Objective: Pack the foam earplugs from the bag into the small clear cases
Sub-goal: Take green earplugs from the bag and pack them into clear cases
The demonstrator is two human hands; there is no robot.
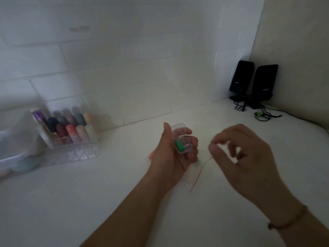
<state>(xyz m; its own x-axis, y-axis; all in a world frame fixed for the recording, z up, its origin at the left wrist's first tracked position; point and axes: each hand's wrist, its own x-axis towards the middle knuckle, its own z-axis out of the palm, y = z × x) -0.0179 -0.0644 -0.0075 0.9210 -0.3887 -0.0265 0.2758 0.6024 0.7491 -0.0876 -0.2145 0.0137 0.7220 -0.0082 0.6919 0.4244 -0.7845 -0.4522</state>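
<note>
Green earplug (178, 146) sits inside the case (183, 144), lid tipped up and open at the back. The left hand (170, 154) grips that case, fingers curled round it from below, thumb standing up beside it, all held just above the desk (89, 202) near its middle. One plug in, and there looks to be room beside it, so by my read this case is half filled and not yet shut.

Right hand (243, 154) hovers just beside the case, fingertips drawn together in a pinch. It is blurred; something pale may sit between the tips, but I cannot tell what, or whether anything is held at all. A thin red line (200, 173) runs down from under that hand toward the desk's near edge, possibly the strip of a clear bag lying there; the bag itself is too faint to make out. A pinkish bit (151, 155) peeks out behind the left hand, maybe another plug.

Over at the left edge, a clear organiser (71, 148) holds rows of coloured rounded pieces. Far right corner: two black speakers (254, 84) with their cables.

Judgement on progress: early to middle going. No finished, closed cases show anywhere, so closing this one and filling others likely remains.
</note>
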